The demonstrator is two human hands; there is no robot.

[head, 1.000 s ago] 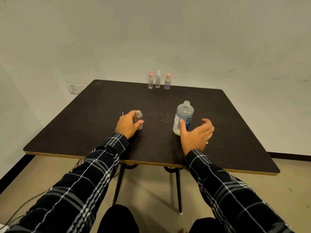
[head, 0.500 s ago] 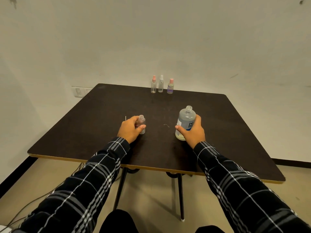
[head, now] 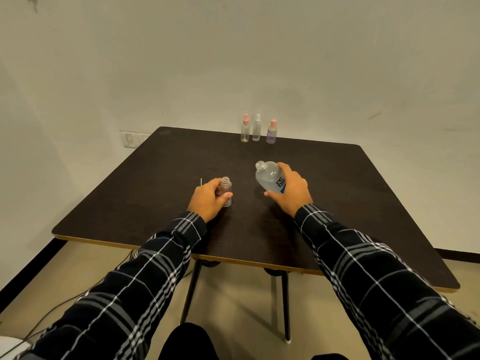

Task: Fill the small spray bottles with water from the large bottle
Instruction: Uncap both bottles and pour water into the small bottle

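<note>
A small clear spray bottle [head: 226, 190] without its cap stands upright on the dark table [head: 161, 183], and my left hand [head: 209, 198] grips it from the left. My right hand [head: 292, 190] holds the large clear bottle [head: 268, 176], uncapped, with a white and blue label. That bottle is lifted off the table and tilted with its mouth toward the small bottle, a short gap apart. A thin white tube [head: 201, 182] shows just behind my left hand.
Three capped small spray bottles stand in a row at the table's far edge: a pink-capped one [head: 245, 129], a white-capped one [head: 256, 128] and a pink-capped one with a purple label [head: 271, 132]. A wall socket [head: 129, 139] is at left; cables lie on the floor.
My right hand closed round the large bottle, lifted it off the table and tipped its mouth leftward. My left hand kept its grip on the small bottle.
</note>
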